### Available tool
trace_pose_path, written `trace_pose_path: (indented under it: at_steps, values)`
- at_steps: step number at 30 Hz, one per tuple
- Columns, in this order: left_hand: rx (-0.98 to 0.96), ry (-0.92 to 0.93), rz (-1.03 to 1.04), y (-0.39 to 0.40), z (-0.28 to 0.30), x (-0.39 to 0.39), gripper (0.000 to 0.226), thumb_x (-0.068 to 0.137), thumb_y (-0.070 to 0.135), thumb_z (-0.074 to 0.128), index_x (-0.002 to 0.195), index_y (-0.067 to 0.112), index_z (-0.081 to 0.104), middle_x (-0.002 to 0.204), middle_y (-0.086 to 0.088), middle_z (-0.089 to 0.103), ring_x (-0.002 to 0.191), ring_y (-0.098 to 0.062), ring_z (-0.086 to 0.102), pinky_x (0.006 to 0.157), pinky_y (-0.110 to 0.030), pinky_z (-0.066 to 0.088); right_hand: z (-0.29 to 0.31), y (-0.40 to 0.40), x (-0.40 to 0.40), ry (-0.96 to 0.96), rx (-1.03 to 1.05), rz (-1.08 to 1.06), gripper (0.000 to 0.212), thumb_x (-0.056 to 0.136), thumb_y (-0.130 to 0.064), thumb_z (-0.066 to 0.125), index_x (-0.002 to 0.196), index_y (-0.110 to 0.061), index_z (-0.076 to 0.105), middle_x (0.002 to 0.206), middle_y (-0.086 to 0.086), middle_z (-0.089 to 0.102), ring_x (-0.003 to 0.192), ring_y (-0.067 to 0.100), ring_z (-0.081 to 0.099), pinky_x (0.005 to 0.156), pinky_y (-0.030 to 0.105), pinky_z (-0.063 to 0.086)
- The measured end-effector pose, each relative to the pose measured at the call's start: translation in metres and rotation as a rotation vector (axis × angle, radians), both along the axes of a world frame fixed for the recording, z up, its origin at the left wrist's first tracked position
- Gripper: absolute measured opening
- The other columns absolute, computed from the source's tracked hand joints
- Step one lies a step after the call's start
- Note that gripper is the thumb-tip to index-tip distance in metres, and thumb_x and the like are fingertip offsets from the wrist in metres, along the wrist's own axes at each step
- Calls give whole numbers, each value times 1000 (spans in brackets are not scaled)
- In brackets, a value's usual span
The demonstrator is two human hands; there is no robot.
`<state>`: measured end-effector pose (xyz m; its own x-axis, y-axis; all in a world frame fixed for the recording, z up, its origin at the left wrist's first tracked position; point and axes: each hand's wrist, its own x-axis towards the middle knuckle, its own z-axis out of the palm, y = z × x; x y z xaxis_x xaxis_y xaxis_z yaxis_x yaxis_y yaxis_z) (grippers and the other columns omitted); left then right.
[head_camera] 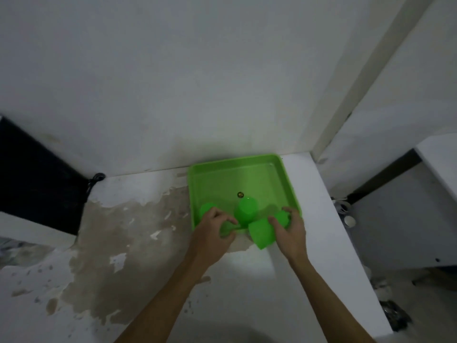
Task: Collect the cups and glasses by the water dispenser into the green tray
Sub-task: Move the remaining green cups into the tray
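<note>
Cups crowd green tray [282, 179] near edge. Right hand [290, 231] grasps tilted cup [261, 233] overhanging rim; may tip out. Left hand [214, 229] grip unclear.

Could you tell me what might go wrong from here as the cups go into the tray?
1. The right hand grips a cup hanging over the tray's near rim; released there, it might tip onto the counter.
2. Both hands crowd the upright cup between them; a nudge could topple it.
3. The left hand hides what it holds, and green on green in dim light makes edges easy to misjudge.
</note>
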<state>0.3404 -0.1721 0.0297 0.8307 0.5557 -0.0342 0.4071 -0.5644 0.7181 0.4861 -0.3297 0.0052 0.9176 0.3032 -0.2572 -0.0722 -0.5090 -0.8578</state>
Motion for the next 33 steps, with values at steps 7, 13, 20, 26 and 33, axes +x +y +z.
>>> trace_pose_path:
  at_steps: [7, 13, 20, 26, 33]
  values:
    - [169, 152, 162, 18, -19, 27, 20, 76, 19, 79, 95, 22, 72, 103, 1, 59, 91, -20, 61, 74, -30, 52, 1, 10, 59, -317, -137, 111, 57, 81, -22, 79, 131, -23, 51, 127, 11, 48, 114, 30, 54, 91, 37, 50]
    - [171, 203, 163, 27, -26, 29, 18, 77, 19, 78, 93, 21, 71, 103, 1, 59, 88, -22, 63, 72, -34, 55, -23, 26, 71, -392, -317, 268, 66, 78, -20, 81, 135, -23, 47, 134, 12, 46, 118, 32, 54, 87, 45, 57]
    - [167, 138, 154, 30, -23, 24, 16, 78, 19, 78, 93, 21, 72, 102, 2, 59, 88, -19, 62, 71, -31, 53, -22, 28, 61, -423, -413, 346, 74, 74, -13, 83, 136, -18, 45, 135, 17, 46, 121, 38, 53, 92, 53, 56]
    - [92, 71, 119, 27, -21, 13, 16, 79, 19, 77, 93, 23, 71, 103, 5, 60, 85, -12, 57, 71, -22, 42, -3, 21, 54, -488, -408, 318, 80, 72, -15, 84, 141, -12, 43, 137, 21, 46, 119, 39, 54, 98, 53, 52]
    - [-137, -12, 134, 47, -20, -7, 21, 84, 17, 74, 94, 35, 68, 101, 12, 63, 91, -7, 60, 69, -21, 44, 21, 37, 30, -537, -232, 276, 44, 79, -14, 76, 120, -10, 62, 120, 14, 55, 107, 32, 59, 89, 39, 51]
